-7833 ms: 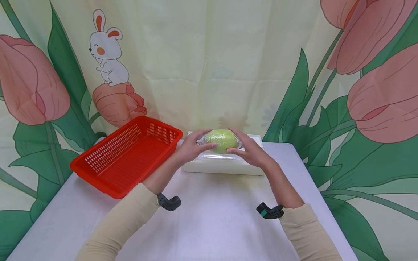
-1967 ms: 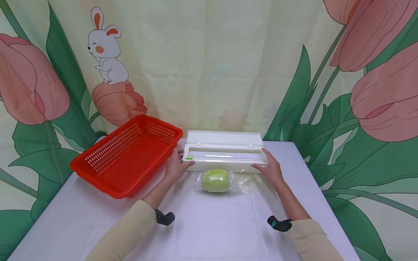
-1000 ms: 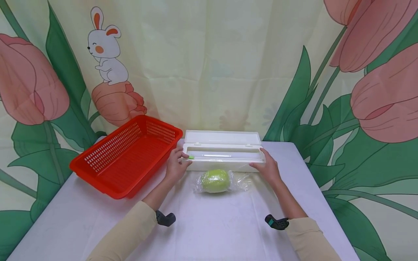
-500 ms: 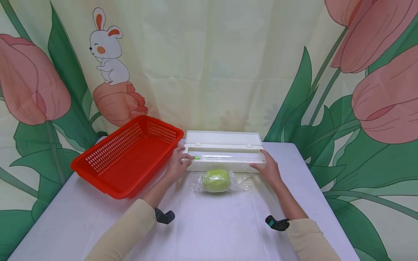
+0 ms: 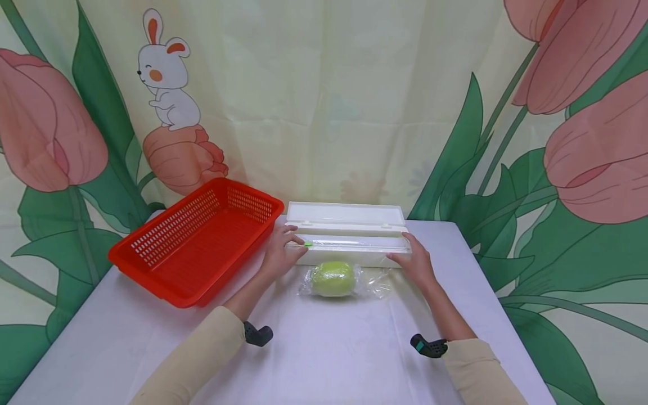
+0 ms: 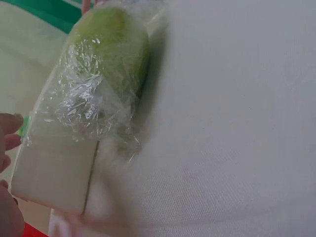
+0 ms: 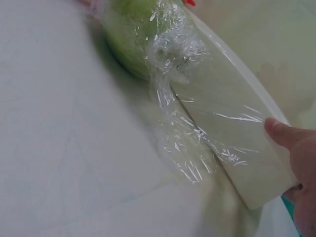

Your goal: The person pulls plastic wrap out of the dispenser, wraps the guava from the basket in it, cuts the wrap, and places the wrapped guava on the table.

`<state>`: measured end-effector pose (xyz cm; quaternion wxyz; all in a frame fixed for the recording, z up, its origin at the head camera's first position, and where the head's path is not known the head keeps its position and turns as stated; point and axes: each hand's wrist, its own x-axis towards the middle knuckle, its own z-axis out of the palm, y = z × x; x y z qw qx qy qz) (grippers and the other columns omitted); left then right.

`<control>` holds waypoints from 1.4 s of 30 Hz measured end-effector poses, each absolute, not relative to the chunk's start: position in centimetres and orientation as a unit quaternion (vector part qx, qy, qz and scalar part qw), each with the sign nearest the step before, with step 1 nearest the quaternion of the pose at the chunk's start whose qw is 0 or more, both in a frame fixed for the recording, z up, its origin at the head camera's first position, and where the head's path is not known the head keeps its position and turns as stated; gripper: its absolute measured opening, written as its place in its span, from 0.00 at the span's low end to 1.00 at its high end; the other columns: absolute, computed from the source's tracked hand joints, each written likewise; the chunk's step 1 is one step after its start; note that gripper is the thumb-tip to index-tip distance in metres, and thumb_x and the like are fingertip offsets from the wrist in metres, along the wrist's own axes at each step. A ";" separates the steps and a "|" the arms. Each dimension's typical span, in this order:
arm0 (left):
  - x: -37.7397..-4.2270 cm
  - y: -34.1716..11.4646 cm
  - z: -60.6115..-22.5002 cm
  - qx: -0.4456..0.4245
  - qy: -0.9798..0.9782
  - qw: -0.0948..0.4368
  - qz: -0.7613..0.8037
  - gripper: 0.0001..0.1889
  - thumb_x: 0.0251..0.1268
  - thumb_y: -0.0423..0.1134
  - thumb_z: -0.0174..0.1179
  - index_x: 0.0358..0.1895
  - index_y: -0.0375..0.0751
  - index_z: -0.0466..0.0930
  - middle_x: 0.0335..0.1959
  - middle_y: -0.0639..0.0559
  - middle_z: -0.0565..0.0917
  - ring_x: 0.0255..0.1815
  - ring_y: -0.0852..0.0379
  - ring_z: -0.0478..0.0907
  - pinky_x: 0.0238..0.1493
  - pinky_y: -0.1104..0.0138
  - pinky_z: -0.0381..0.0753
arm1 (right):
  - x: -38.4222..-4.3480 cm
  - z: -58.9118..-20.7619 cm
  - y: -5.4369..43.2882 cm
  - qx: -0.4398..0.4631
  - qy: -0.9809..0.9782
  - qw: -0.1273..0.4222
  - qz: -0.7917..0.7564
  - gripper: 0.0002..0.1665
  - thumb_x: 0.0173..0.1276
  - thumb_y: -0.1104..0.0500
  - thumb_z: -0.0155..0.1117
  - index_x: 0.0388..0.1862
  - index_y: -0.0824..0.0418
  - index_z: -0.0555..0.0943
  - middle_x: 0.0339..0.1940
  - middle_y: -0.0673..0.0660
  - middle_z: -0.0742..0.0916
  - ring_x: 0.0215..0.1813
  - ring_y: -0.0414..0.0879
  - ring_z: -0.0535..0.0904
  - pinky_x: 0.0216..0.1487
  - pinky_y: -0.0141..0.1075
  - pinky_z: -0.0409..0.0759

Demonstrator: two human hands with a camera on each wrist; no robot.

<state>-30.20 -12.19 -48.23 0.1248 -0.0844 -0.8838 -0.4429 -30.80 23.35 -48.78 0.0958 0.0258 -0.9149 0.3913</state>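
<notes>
A white cling film dispenser (image 5: 372, 259) stands on the table with its lid (image 5: 349, 212) raised toward the curtain, showing the roll inside. In front of it lies a green oval fruit (image 5: 333, 279) wrapped in crinkled cling film (image 7: 182, 54). A loose stretch of film (image 5: 378, 283) runs from the fruit's right side up to the dispenser's front. My left hand (image 5: 281, 251) holds the small green slide cutter (image 5: 307, 244) near the track's left end, thumb at the front edge. My right hand (image 5: 418, 262) grips the dispenser's right end, thumb on its front face (image 7: 279, 131).
A red plastic basket (image 5: 189, 298) with slotted sides stands at the left, its right rim close to my left hand. The white tablecloth (image 5: 329, 349) extends toward me. Behind the table hangs a curtain (image 5: 364, 112) printed with tulips and a rabbit.
Earlier both hands held the wrapped fruit over the dispenser; now the fruit lies in front. My left hand has taken hold of the slide cutter and moved it slightly right.
</notes>
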 end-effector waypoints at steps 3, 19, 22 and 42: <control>-30.3 -11.8 -48.1 -0.082 -0.890 0.130 -0.430 0.10 0.56 0.41 0.70 0.38 0.43 0.80 0.52 0.50 0.82 0.62 0.49 0.73 0.68 0.51 0.68 | -30.8 -48.7 23.3 0.026 -0.914 0.095 0.393 0.45 0.59 0.55 0.72 0.71 0.63 0.62 0.71 0.69 0.70 0.72 0.64 0.64 0.72 0.56 0.62; -30.3 -11.8 -48.7 -0.096 -0.898 0.165 -0.397 0.10 0.53 0.37 0.72 0.38 0.44 0.82 0.37 0.50 0.86 0.47 0.51 0.80 0.59 0.53 0.66 | -30.8 -49.0 23.2 0.025 -0.914 0.090 0.394 0.44 0.60 0.54 0.71 0.72 0.62 0.61 0.73 0.68 0.67 0.74 0.63 0.60 0.73 0.57 0.59; -30.3 -11.9 -48.6 -0.105 -0.895 0.148 -0.408 0.09 0.54 0.37 0.71 0.40 0.43 0.86 0.37 0.51 0.85 0.49 0.51 0.79 0.60 0.52 0.62 | -30.8 -49.1 23.2 0.026 -0.913 0.090 0.397 0.44 0.60 0.54 0.71 0.72 0.63 0.61 0.74 0.68 0.66 0.75 0.63 0.59 0.74 0.56 0.58; -30.8 -12.5 -48.1 -0.205 -0.907 0.116 -0.350 0.16 0.60 0.32 0.66 0.51 0.48 0.85 0.34 0.50 0.75 0.43 0.52 0.74 0.62 0.46 0.58 | -30.8 -49.4 23.3 0.023 -0.914 0.082 0.396 0.42 0.62 0.53 0.69 0.71 0.64 0.63 0.76 0.69 0.60 0.77 0.65 0.55 0.75 0.57 0.55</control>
